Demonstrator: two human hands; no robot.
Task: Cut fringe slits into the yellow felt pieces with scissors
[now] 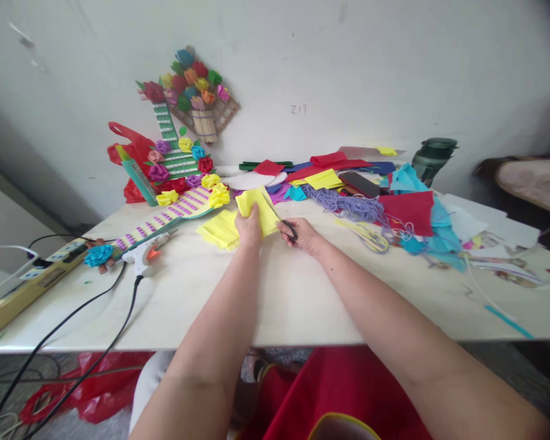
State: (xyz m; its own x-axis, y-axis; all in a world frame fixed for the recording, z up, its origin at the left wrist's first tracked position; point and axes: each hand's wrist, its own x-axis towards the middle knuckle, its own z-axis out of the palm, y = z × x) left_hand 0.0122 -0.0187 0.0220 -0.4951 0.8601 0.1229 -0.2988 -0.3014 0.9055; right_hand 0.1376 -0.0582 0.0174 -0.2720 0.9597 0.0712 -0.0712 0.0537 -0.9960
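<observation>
My left hand (249, 227) is closed on a folded piece of yellow crepe paper (269, 217), raised a little over the table. In my right hand (304, 236) are scissors with black handles (291, 231), the fingers wrapped round the loops. Their blades point up and left along the right edge of the yellow paper; whether they are parted I cannot tell. Another yellow sheet (220, 230) lies on the table just left of my left hand. Yellow paper flowers (219, 194) sit behind it on a striped craft piece (178, 211).
A white glue gun (140, 260) with a black cord rests at the left, near a power strip (32, 281). Purple yarn (343, 205), coloured paper and a dark phone (360, 183) are heaped at the back right. A green bottle (434, 160) stands behind. The table's front edge (311, 342) runs below my forearms.
</observation>
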